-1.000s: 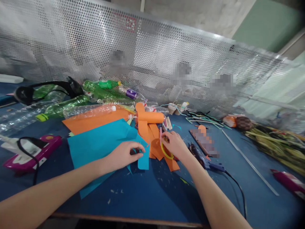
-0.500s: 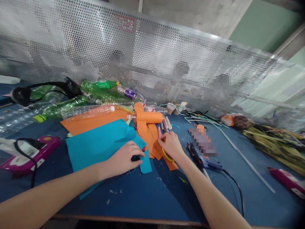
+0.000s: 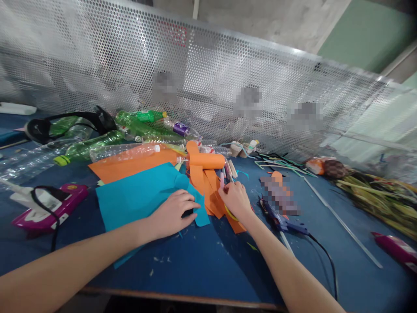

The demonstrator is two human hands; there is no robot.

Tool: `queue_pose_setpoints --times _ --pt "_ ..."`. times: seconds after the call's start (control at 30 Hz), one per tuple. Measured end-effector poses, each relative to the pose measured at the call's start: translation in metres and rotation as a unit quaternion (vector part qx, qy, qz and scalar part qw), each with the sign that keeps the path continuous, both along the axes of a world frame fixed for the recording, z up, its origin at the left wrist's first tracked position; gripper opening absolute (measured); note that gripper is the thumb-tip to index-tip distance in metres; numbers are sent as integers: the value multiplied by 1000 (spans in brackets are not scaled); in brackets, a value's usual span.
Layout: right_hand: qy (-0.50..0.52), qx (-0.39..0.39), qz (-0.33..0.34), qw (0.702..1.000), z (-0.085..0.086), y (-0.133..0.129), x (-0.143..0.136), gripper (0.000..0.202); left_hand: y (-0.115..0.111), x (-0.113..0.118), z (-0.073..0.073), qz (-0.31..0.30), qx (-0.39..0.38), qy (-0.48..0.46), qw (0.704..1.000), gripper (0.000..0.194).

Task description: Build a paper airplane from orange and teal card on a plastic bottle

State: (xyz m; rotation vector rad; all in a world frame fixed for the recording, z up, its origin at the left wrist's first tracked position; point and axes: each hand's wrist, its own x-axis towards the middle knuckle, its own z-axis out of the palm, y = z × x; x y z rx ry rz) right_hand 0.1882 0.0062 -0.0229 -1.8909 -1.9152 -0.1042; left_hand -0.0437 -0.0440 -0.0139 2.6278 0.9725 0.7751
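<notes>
my left hand [image 3: 174,213] half-curled over blue paper [image 3: 137,195] on bench [image 3: 195,269], right hand [image 3: 236,198] bent by yellow curved thing [image 3: 230,213], couldn't tell if either gripped anything; paper looked light, bendy, easily creased, so imo best hold was flat pinch at edge

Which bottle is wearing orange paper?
The clear bottle lying just beyond the right hand: orange paper wraps its body, leaving the neck showing. The green bottles and other clear ones have no such wrap.
</notes>
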Motion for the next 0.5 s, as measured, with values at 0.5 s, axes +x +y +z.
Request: queue_pose_setpoints --times 0.5 --pt "527 25 186 829 34 -15 -21 21 10 -7 3 135 -42 -85 986 13"
